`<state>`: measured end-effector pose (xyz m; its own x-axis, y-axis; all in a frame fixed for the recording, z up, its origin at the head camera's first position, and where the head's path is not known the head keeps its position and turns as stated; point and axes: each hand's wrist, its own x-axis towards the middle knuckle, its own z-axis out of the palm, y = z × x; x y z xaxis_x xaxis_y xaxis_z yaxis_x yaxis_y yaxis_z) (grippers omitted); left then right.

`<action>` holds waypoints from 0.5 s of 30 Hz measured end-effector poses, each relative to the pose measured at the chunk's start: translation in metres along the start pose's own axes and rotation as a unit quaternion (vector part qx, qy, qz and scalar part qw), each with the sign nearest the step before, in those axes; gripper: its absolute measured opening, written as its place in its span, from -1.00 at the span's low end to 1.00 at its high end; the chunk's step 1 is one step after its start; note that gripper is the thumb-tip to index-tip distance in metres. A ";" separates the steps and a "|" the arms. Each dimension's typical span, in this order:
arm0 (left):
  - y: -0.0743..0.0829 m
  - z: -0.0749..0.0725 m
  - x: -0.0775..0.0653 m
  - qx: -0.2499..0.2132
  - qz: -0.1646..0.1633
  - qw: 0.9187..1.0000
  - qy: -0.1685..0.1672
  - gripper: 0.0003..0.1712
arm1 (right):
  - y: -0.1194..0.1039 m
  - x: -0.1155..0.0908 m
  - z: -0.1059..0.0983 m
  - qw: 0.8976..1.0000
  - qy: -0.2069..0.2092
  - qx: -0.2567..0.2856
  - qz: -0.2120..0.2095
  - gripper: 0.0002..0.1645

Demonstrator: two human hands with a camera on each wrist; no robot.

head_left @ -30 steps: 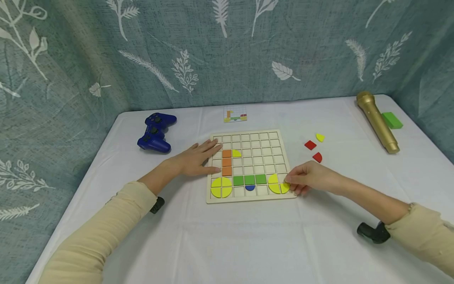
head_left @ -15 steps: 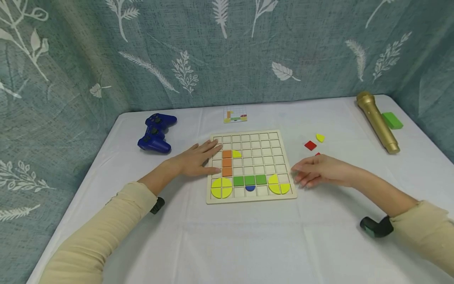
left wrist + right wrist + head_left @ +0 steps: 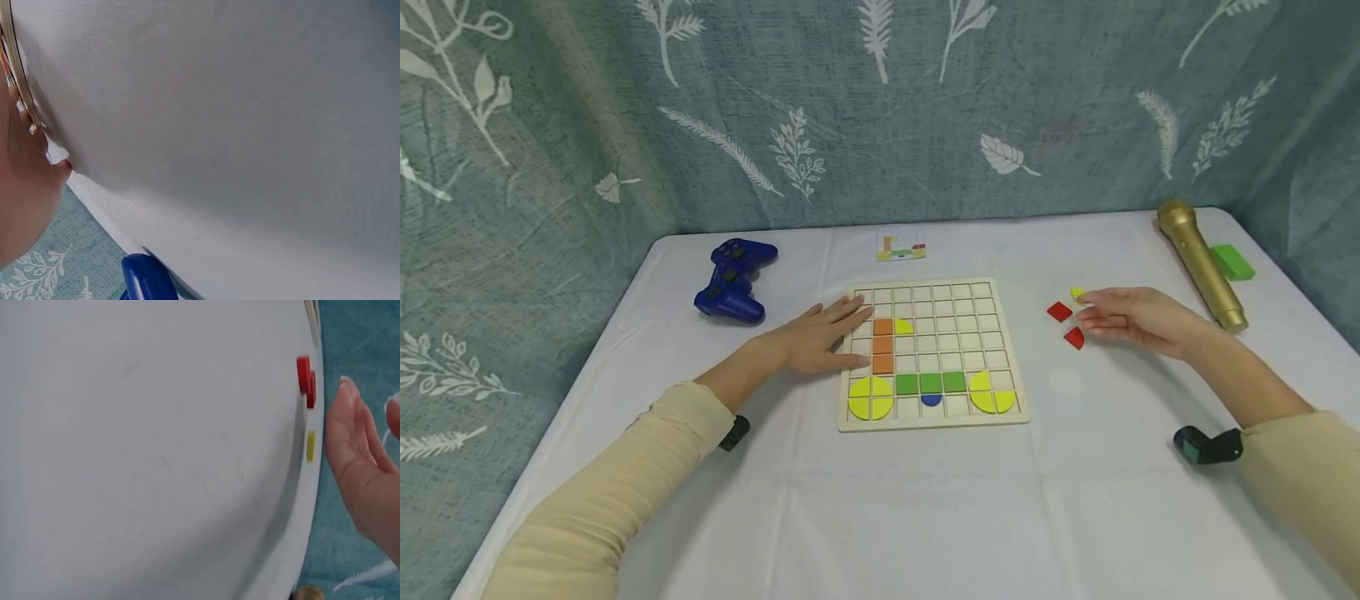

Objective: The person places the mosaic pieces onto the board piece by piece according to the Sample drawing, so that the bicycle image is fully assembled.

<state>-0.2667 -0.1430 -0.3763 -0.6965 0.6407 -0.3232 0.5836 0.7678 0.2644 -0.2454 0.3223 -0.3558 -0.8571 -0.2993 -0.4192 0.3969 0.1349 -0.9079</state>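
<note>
My left hand [image 3: 816,337] lies with spread fingers on the left edge of a wooden grid board [image 3: 951,340]. Set in the board are a yellow disc of quarter pieces [image 3: 861,408], orange squares [image 3: 883,345], green squares [image 3: 931,383], a blue half-round [image 3: 931,400] and a yellow three-quarter disc [image 3: 981,403]. A single yellow quarter [image 3: 903,327] sits beside the top orange square. Over loose pieces right of the board hovers my right hand [image 3: 1138,321], fingers relaxed and holding nothing. Near its fingertips are a yellow piece [image 3: 1077,294], a red square [image 3: 1059,312] and a red quarter [image 3: 1075,337].
A small pattern card [image 3: 901,244] lies behind the board. A blue game controller [image 3: 733,282] is at the left. At the far right a gold microphone [image 3: 1202,265] lies next to a green block [image 3: 1233,262]. A patterned curtain [image 3: 880,117] hangs behind the table.
My right hand has left the yellow piece at the board's lower right and moved right and back to the loose pieces. The left hand stays on the board.
</note>
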 end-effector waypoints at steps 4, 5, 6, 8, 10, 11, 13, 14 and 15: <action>0.000 0.000 0.000 0.000 0.000 1.000 0.001 -0.01 | -0.002 0.005 -0.011 0.998 0.048 0.027 -0.006 -0.37; 0.000 0.000 0.000 0.000 -0.001 1.000 0.000 -0.01 | -0.002 0.007 -0.013 0.998 0.062 0.024 -0.008 -0.31; 0.000 0.000 0.000 0.001 -0.002 1.000 0.000 -0.01 | -0.002 0.009 -0.015 0.997 0.076 0.012 -0.011 -0.27; 0.001 0.000 0.000 0.000 -0.003 1.000 -0.001 0.00 | -0.001 0.013 -0.016 0.995 0.099 -0.015 -0.014 -0.19; 0.001 0.000 0.000 0.000 -0.005 1.000 -0.001 0.00 | 0.000 0.017 -0.016 0.990 0.124 -0.058 -0.016 -0.19; 0.002 0.000 0.000 0.000 -0.005 1.000 -0.001 0.00 | 0.000 0.019 -0.016 0.988 0.134 -0.077 -0.016 -0.20; 0.002 -0.001 -0.001 -0.003 -0.005 1.000 0.000 0.00 | 0.000 0.023 -0.015 0.982 0.151 -0.115 -0.016 -0.23; 0.002 -0.001 -0.001 -0.004 -0.005 1.000 0.001 -0.01 | 0.000 0.025 -0.013 0.977 0.162 -0.135 -0.015 -0.25; 0.002 -0.001 -0.001 -0.005 -0.005 1.000 0.001 -0.01 | 0.000 0.027 -0.012 0.973 0.169 -0.154 -0.014 -0.25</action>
<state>-0.2651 -0.1418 -0.3747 -0.7029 0.6331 -0.3242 0.5725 0.7741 0.2704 -0.2726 0.3259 -0.3673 -0.9458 0.0145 -0.3243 0.2997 0.4230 -0.8551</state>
